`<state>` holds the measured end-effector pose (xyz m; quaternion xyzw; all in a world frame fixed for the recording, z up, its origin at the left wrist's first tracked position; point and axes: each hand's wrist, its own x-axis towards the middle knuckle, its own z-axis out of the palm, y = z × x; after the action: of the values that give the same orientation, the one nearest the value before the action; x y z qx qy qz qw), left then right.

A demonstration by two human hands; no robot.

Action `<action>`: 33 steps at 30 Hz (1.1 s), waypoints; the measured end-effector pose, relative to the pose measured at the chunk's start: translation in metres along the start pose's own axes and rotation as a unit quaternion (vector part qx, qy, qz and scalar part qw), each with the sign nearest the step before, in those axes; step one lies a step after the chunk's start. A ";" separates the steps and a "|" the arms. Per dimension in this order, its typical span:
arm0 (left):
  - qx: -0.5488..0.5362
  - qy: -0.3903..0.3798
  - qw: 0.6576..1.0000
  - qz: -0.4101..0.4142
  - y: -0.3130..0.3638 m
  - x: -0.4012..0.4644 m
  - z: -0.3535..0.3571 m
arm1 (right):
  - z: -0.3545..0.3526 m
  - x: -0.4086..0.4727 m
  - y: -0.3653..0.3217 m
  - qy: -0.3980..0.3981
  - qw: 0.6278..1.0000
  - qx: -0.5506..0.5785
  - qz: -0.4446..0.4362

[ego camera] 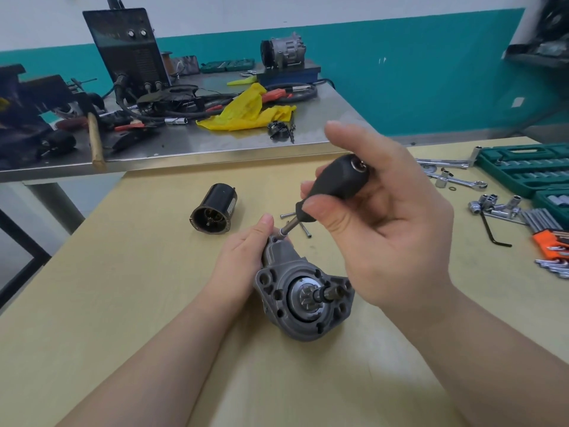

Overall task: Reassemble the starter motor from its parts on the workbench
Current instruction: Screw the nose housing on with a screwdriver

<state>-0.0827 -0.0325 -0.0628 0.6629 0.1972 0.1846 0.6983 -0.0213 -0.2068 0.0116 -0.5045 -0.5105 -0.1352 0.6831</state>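
**Driver set on the starter housing**

The right hand [378, 229] held a black-handled screwdriver [335, 186], its grip clamped round the handle with thumb and fingers curled about it. The shaft slanted down and away from that hand, and the tip sat on a small fastener at the top of the grey starter housing [295, 291]. The left hand [243, 257] steadied the housing from its far side, its grip closed on the narrow upper part, thumb up beside the driver tip. The housing lay on the pale wooden desk [123, 303], just below the right hand, its open face with the pinion gear [311, 292] turned toward the person.

Beyond the left hand, well apart, a black cylindrical motor casing [215, 209] lay on its side, open end showing. A few loose bolts [303, 228] lay just past the driver tip. Out past the right hand sat green socket cases [523, 167], loose sockets [492, 204], wrenches and hex keys in an orange holder [551, 238]. Behind the desk stood a steel table [184, 143] cluttered with a yellow rag [246, 112], a hammer [95, 137] and a black machine [129, 47].
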 end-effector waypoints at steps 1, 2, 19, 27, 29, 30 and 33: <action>-0.012 -0.005 1.000 0.002 0.000 0.000 0.001 | 0.001 0.000 0.000 0.010 1.000 -0.015 -0.007; -0.013 -0.007 1.000 0.006 0.000 -0.001 0.002 | 0.002 0.000 0.000 0.019 0.999 -0.026 -0.014; 0.010 -0.015 0.999 0.041 -0.004 -0.004 0.004 | 0.003 -0.008 0.006 0.133 0.983 -0.120 -0.039; 0.060 -0.053 0.992 0.098 -0.003 -0.007 -0.001 | -0.018 -0.002 0.011 0.221 0.964 -0.130 -0.065; 0.061 -0.061 0.992 0.095 -0.003 -0.007 -0.003 | -0.027 0.003 0.020 0.223 0.961 -0.156 -0.047; 0.064 -0.061 0.992 0.094 -0.003 -0.007 -0.004 | -0.031 0.003 0.026 0.213 0.962 -0.171 -0.029; 0.056 -0.058 0.992 0.093 -0.001 -0.008 -0.004 | -0.039 -0.004 0.050 0.158 0.959 -0.232 0.048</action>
<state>-0.0917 -0.0331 -0.0637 0.7261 0.1035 0.1986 0.6501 0.0338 -0.2180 -0.0176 -0.6452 -0.3254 -0.2947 0.6253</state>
